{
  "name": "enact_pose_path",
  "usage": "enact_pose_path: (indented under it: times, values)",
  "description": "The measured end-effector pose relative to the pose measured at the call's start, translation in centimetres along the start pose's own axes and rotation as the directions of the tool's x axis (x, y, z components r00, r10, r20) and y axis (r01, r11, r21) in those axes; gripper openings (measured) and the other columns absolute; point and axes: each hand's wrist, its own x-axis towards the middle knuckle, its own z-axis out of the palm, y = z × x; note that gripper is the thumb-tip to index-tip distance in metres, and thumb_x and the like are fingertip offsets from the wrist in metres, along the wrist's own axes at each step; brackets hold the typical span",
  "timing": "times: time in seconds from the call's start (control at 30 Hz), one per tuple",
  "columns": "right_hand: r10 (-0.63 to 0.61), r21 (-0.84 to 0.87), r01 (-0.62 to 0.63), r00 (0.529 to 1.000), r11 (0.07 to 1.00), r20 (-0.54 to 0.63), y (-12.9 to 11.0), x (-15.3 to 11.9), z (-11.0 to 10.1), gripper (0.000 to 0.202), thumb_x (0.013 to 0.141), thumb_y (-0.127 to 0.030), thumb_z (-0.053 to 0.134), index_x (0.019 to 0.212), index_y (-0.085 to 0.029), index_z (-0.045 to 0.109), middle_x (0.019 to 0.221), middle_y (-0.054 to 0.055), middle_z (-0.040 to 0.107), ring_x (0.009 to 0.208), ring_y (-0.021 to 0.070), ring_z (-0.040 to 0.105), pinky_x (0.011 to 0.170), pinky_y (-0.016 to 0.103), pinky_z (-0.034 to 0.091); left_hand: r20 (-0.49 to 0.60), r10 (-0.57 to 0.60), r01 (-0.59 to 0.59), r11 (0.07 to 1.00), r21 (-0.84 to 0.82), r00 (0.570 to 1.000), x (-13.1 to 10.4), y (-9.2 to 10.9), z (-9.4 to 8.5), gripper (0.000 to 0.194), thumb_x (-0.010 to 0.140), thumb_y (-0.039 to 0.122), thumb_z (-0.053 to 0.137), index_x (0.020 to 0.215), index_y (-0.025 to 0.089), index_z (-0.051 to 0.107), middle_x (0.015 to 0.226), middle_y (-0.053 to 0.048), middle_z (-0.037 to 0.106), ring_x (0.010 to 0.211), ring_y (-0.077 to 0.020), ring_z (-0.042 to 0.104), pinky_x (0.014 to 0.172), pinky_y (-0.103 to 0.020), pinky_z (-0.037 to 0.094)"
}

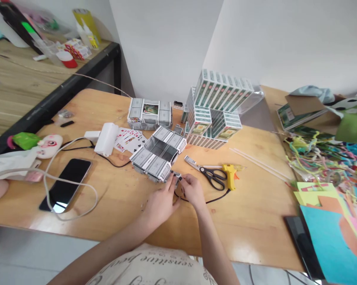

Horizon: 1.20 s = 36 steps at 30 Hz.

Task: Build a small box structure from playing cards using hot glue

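Observation:
My left hand (161,203) rests low over the table, its fingers together on a small folded playing card (177,175). The fingers of my right hand (193,190) are closed in a pinch at that card's right side. Much of the card is hidden by my fingers. Just beyond them stands an open box-shaped frame built of grey-backed playing cards (148,161), with a hollow middle. Behind it sits a second card-built block (157,126). Loose playing cards (129,139) lie face up to the left of the frame.
Stacked card boxes (222,93) stand at the back. Black-handled scissors (212,176) and a yellow glue gun (231,177) lie right of my hands, with white glue sticks (259,165) farther right. A phone (66,184) lies left under a white cable (93,206). Coloured paper (329,233) covers the right edge.

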Motion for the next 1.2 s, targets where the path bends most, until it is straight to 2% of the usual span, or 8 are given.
enact_pose_path:
  times: [0.17, 0.37, 0.53, 0.67, 0.83, 0.93, 1.03, 1.2]
  values:
    - [0.025, 0.094, -0.032, 0.996, 0.995, 0.083, -1.8, 0.9, -0.1, 0.017, 0.066, -0.028, 0.053, 0.052, -0.018, 0.051, 0.036, -0.006, 0.045, 0.031, 0.0081, 0.036, 0.034, 0.021, 0.026, -0.034, 0.025, -0.028, 0.997, -0.075, 0.999, 0.2, -0.6, 0.2, 0.057, 0.081, 0.036, 0.050, 0.136, 0.021, 0.042, 0.144, -0.015, 0.036, 0.070, -0.0231, 0.066, 0.055, -0.031, 0.049]
    - [0.050, 0.297, -0.058, 0.998, 0.953, 0.035, -3.5, 2.7, -1.0, 0.017, 0.065, -0.033, 0.056, 0.067, -0.016, 0.057, 0.037, -0.008, 0.044, 0.029, 0.0067, 0.033, 0.032, 0.021, 0.023, -0.070, 0.059, -0.067, 0.990, -0.124, 0.996, 0.2, -0.9, 0.9, 0.055, 0.082, 0.039, 0.050, 0.135, 0.026, 0.043, 0.145, -0.011, 0.036, 0.072, -0.0235, 0.066, 0.056, -0.032, 0.049]
    - [0.000, 0.379, 0.034, 0.996, 0.925, -0.091, -2.2, 2.8, -2.3, 0.036, 0.067, -0.035, 0.058, 0.096, -0.014, 0.063, 0.054, -0.004, 0.057, 0.038, 0.0074, 0.045, 0.037, 0.020, 0.032, -0.086, 0.041, -0.053, 0.988, -0.144, 0.995, 0.0, -1.2, 1.3, 0.054, 0.084, 0.041, 0.048, 0.136, 0.028, 0.042, 0.145, -0.009, 0.037, 0.075, -0.0214, 0.067, 0.060, -0.030, 0.050]
    - [-0.060, 0.366, 0.083, 0.996, 0.927, -0.072, -2.0, 1.4, -2.8, 0.033, 0.070, -0.031, 0.059, 0.097, -0.015, 0.066, 0.076, 0.004, 0.067, 0.053, 0.0107, 0.056, 0.051, 0.026, 0.048, -0.108, 0.053, -0.071, 0.983, -0.171, 0.993, 0.1, -1.7, 1.7, 0.047, 0.090, 0.035, 0.038, 0.137, 0.030, 0.041, 0.144, -0.006, 0.039, 0.079, -0.0223, 0.067, 0.058, -0.030, 0.051]
    - [-0.382, 0.213, 0.362, 0.922, 0.908, 0.063, -7.9, -0.5, -1.6, 0.028, 0.083, -0.027, 0.047, 0.101, -0.019, 0.067, 0.091, 0.005, 0.068, 0.065, 0.0132, 0.064, 0.066, 0.030, 0.055, -0.128, 0.038, -0.072, 0.960, -0.270, 0.991, 0.3, -2.2, 2.2, 0.041, 0.090, 0.029, 0.039, 0.129, 0.030, 0.052, 0.138, -0.008, 0.047, 0.084, -0.0230, 0.067, 0.061, -0.029, 0.051]
    - [-0.658, 0.079, 0.655, 0.751, 0.752, 0.042, -13.6, 1.3, 0.4, 0.033, 0.087, -0.019, 0.037, 0.106, -0.023, 0.064, 0.096, 0.003, 0.066, 0.062, 0.0094, 0.061, 0.068, 0.027, 0.054, -0.134, 0.030, -0.066, 0.960, -0.272, 0.991, 0.3, -2.4, 2.6, 0.041, 0.090, 0.029, 0.038, 0.128, 0.028, 0.054, 0.136, -0.010, 0.049, 0.083, -0.0240, 0.067, 0.061, -0.030, 0.050]
    - [-0.789, -0.094, 0.785, 0.614, 0.613, -0.021, -18.2, 6.2, 3.3, 0.042, 0.087, -0.009, 0.030, 0.116, -0.021, 0.058, 0.104, 0.004, 0.063, 0.089, 0.0135, 0.063, 0.087, 0.033, 0.050, -0.134, 0.056, -0.086, 0.970, -0.226, 0.989, 0.2, -2.5, 2.8, 0.044, 0.091, 0.030, 0.036, 0.134, 0.029, 0.046, 0.140, -0.008, 0.044, 0.081, -0.0234, 0.067, 0.058, -0.029, 0.049]
    - [-0.676, -0.355, 0.685, 0.717, 0.636, 0.173, -19.4, 11.6, 6.0, 0.052, 0.075, -0.001, 0.041, 0.128, 0.001, 0.044, 0.129, 0.023, 0.050, 0.126, 0.0290, 0.044, 0.102, 0.044, 0.038, -0.129, 0.070, -0.085, 0.989, -0.120, 0.989, 0.0, -2.5, 2.8, 0.047, 0.092, 0.031, 0.031, 0.139, 0.030, 0.037, 0.143, -0.005, 0.040, 0.080, -0.0210, 0.067, 0.057, -0.028, 0.049]
